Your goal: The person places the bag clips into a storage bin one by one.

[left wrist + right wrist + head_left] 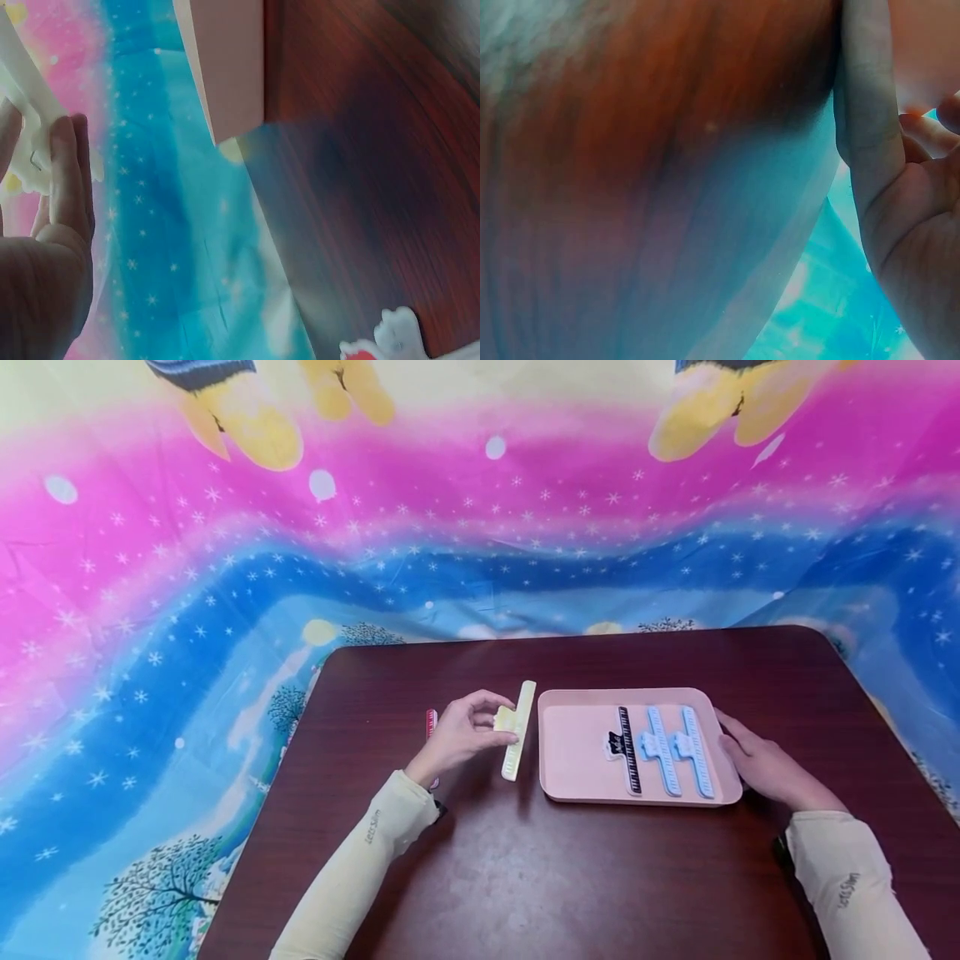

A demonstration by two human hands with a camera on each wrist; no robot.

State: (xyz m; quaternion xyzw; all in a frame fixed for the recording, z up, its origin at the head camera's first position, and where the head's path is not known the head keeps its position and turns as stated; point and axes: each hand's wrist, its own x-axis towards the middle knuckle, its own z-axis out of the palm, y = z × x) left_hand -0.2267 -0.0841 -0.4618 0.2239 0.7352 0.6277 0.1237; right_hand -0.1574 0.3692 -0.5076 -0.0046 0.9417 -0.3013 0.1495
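Just left of the pink tray [573, 747], the left hand [461, 733] is pinching a pale yellow clip [518, 735] by its shaped grip between thumb and fingers, the long bar standing out on the tray side. That hold is probably serving to leave the bar free of the fingers, turned toward the tray's left wall. The clip is hanging apart from the tray, and a shadow on the brown table [585, 877] is suggesting that it is raised. At the tray's right wall, the right hand [768, 768] is resting against the outside, apparently steadying it; one finger is lying straight, but others are partly hidden, so I cannot tell whether they are reaching underneath. Inside the tray, a black clip [631, 752], a light blue clip [663, 752] and a second blue clip [697, 752] are lying roughly parallel, grips pointing left, perhaps for tidy spacing. Left of the tray, a red clip [431, 723] is showing only partly behind the left hand. For room, the tray is offering its widest bare strip between its left wall and the black clip; its low left rim is standing between that strip and the held clip. Beyond the tray, the table's far edge is running before a patterned cloth [487, 527].
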